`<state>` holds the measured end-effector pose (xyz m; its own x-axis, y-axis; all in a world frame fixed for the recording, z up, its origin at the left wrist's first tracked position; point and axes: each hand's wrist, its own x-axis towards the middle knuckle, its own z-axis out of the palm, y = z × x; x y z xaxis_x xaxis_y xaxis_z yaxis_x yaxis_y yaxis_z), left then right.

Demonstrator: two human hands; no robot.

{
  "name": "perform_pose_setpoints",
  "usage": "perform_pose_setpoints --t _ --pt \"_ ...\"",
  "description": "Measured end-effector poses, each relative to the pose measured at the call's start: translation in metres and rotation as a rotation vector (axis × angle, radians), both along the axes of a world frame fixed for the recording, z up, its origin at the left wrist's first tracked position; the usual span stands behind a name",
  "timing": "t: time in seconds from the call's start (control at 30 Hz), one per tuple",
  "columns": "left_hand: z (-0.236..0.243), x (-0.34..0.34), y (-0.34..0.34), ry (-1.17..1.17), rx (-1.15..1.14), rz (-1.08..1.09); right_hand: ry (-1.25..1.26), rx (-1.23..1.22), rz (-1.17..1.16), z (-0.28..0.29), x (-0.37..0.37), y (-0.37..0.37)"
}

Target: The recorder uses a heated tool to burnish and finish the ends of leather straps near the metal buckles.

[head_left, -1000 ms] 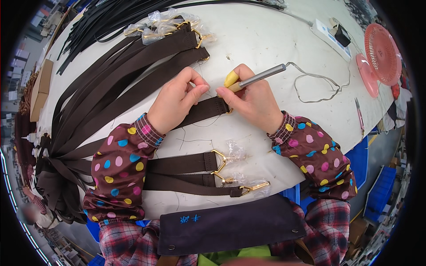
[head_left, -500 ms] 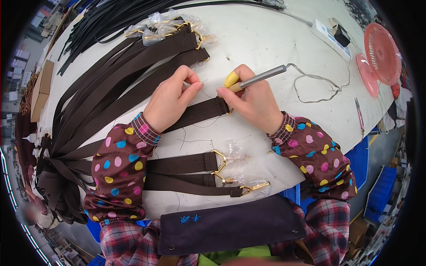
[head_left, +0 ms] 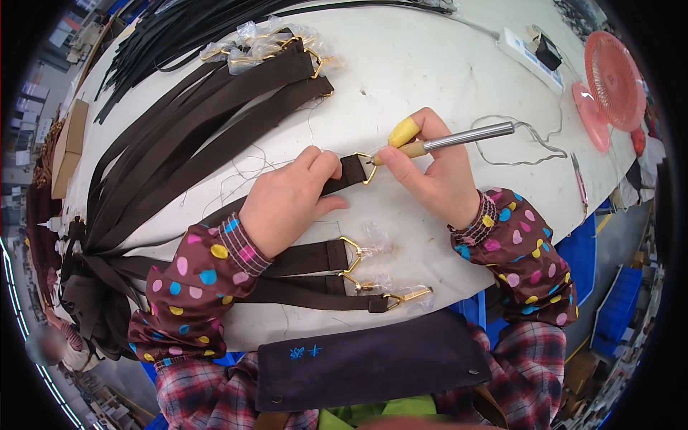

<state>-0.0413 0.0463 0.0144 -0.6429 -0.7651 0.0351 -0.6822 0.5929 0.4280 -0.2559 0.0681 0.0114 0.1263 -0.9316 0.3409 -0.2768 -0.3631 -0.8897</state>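
My left hand (head_left: 288, 204) lies over a dark brown webbing strap (head_left: 352, 172), its fingers curled on it close to the stitched end, the thumb below. A gold metal ring (head_left: 368, 177) sits in that end. My right hand (head_left: 441, 172) grips a corded pen-like tool (head_left: 469, 137) with a tan grip and silver barrel, whose tip is by the ring. A yellow finger cover (head_left: 403, 132) is on one of its fingers. Nearer to me, brown straps (head_left: 304, 259) lie with gold rings and a clasp (head_left: 412, 295), partly in clear plastic.
More brown straps (head_left: 215, 136) fan out on the left of the white table (head_left: 430, 72). Black strips (head_left: 172, 32) lie at the far left. A white power strip (head_left: 529, 61), a pink fan (head_left: 609, 86) and tweezers (head_left: 579, 179) are to the right. Loose threads are scattered about.
My left hand has let go of a thread and come down onto the strap. My right hand has moved right with the tool, and the strap's ring now shows fully.
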Motion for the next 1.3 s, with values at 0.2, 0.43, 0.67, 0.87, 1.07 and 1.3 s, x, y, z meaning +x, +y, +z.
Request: perform_pose_setpoints --t 0.2,0.43,0.67,0.87,1.07,1.3 --pt "0.003 -0.002 -0.016 0.144 0.267 -0.066 -0.008 0.17 0.09 -0.009 0.005 0.002" --pt "-0.005 0.005 -0.022 0.257 0.449 -0.078 0.272 -0.086 0.047 -0.018 0.008 -0.002" --pt "0.002 0.003 -0.019 0.272 0.516 -0.006 0.212 0.044 0.068 -0.019 0.008 -0.002" --pt "0.002 0.003 -0.02 0.267 0.527 0.009 0.229 0.033 0.073 -0.018 0.009 -0.003" --pt "0.003 0.002 -0.02 0.256 0.521 0.006 0.24 0.025 0.082 -0.019 0.009 -0.004" --pt "0.005 0.003 -0.02 0.251 0.547 0.005 0.245 0.012 0.066 -0.018 0.01 -0.003"
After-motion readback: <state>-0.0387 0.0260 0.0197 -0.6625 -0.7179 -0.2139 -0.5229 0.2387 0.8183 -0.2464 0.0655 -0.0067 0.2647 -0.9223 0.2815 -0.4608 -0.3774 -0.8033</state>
